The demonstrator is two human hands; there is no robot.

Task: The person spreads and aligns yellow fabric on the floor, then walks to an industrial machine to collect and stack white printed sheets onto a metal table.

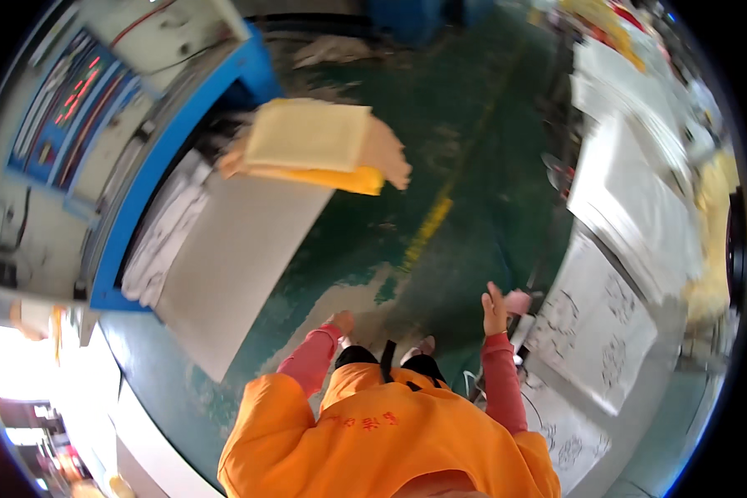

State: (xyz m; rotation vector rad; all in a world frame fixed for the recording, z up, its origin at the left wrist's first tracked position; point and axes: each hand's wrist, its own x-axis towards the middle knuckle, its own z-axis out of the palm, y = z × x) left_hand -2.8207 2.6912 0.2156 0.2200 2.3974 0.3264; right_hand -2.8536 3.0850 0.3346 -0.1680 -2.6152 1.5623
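My left hand [340, 321] hangs low in front of me above the floor, touching nothing that I can see; its fingers are blurred and partly hidden. On the other side, my right hand [495, 310] is raised with its fingers stretched out and nothing in it. A small pink thing [518, 302] shows just beside it at the table's edge; whether they touch I cannot tell. Right of that hand lies a white sheet with dark line drawings [598, 319]. Another drawn sheet [566, 432] lies nearer me, beside my right forearm.
White sheets [635, 203] are piled farther along the right table. At left stands a blue-framed machine [112, 249] with a lit control panel [75, 104]. A grey board [236, 266] extends from it, with a cream folded stack [307, 134] at its far end. The green floor [465, 224] is worn.
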